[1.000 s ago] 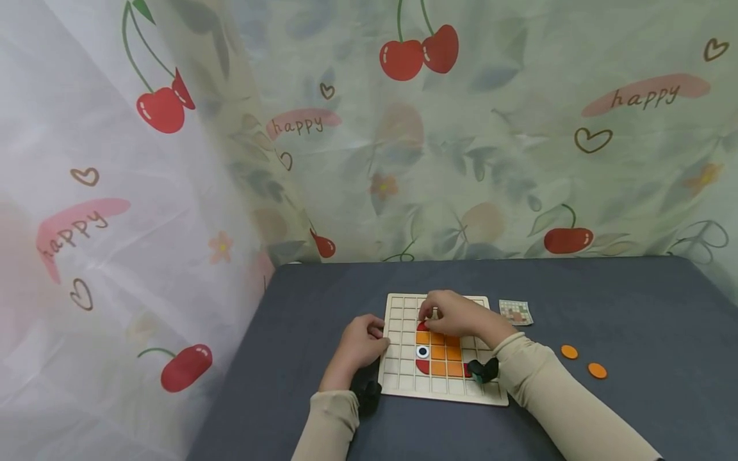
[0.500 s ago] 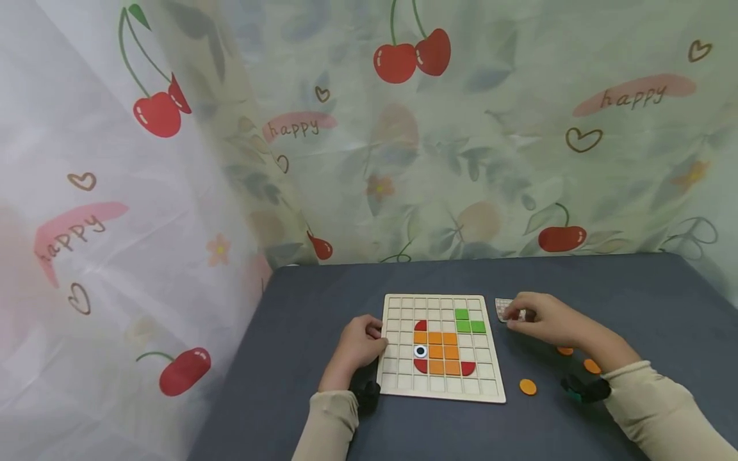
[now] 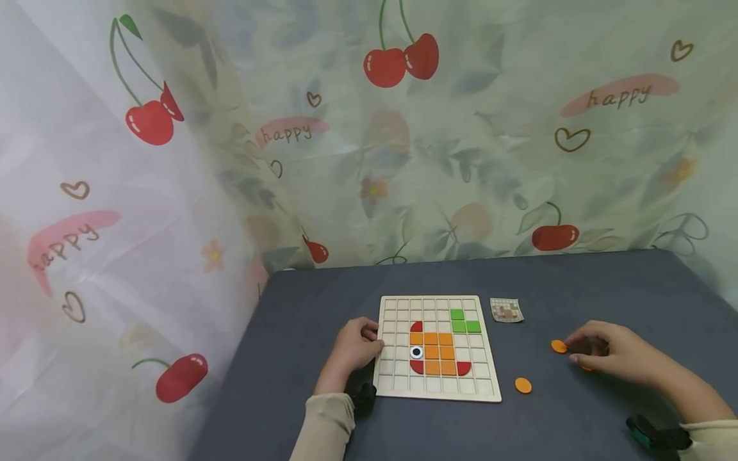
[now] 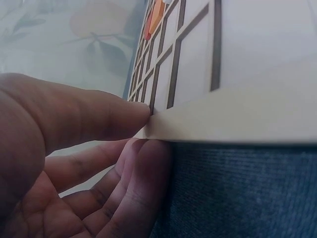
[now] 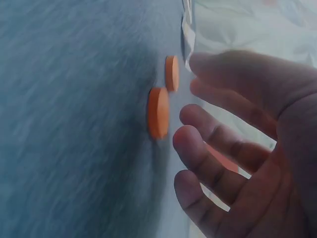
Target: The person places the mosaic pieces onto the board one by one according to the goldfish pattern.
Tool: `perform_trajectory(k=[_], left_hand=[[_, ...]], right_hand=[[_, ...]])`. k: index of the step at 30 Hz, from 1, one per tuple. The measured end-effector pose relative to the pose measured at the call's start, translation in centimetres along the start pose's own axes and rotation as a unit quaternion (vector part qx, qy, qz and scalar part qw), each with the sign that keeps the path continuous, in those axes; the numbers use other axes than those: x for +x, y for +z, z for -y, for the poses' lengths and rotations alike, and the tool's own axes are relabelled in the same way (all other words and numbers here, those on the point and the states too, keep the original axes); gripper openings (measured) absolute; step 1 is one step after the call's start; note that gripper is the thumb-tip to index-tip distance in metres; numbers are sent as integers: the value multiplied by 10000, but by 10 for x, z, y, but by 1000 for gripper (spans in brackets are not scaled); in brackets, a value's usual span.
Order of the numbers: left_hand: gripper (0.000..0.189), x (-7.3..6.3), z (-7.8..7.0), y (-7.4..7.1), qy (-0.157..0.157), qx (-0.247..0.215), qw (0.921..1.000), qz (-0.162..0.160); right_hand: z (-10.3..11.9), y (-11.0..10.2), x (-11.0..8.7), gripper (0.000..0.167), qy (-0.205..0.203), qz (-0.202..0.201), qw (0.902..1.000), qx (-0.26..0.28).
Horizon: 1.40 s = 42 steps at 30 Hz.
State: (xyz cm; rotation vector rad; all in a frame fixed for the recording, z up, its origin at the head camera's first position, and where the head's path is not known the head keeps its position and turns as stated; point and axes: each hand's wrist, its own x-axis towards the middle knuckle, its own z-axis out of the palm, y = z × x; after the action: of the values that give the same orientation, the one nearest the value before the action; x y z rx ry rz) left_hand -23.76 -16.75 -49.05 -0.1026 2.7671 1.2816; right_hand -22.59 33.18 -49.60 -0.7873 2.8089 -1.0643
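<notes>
My left hand pinches the left edge of a pale gridded board. In the left wrist view, the thumb lies on the board's rim and the fingertips are against its edge from below. Orange square tiles, red rounded pieces, a round eye piece and green tiles sit in the grid. At the right, my right hand hovers over two orange discs, its fingers loosely bent and apart from them. It partly hides one disc in the head view.
Another orange disc lies right of the board's lower corner. A small printed card is beside the board's upper right corner. The dark cloth-covered table ends at a patterned curtain at the back and left.
My right hand has left the red piece on the board, passed by the card and moved right to the discs. The green tiles and the disc near the board are uncovered. My left hand stays put.
</notes>
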Motion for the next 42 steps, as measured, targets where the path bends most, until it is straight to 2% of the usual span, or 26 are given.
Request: perform_trajectory(k=[9, 15, 24, 29, 33, 38, 42], left_hand=[[33, -2, -1, -1, -8, -37, 10000, 27], [33, -2, -1, -1, 16, -37, 10000, 27], [32, -1, 1, -1, 104, -66, 9999, 10], [32, -1, 1, 0, 86, -74, 9999, 26], [33, -1, 0, -1, 63, -79, 9999, 34], [32, -1, 0, -3, 114, -1, 9999, 2], [33, -2, 0, -3, 125, -6, 9999, 49]], right_hand=[[-10, 0, -10, 23, 121, 351, 9992, 155], [-12, 0, -13, 23, 131, 307, 9994, 113], [-10, -3, -15, 24, 415, 449, 9981, 29], [-4, -3, -13, 22, 316, 324, 9990, -51], [12, 1, -2, 22, 62, 47, 9999, -131], [46, 13, 28, 21, -440, -271, 9986, -109], [79, 33, 56, 18, -755, -3, 9971, -39]])
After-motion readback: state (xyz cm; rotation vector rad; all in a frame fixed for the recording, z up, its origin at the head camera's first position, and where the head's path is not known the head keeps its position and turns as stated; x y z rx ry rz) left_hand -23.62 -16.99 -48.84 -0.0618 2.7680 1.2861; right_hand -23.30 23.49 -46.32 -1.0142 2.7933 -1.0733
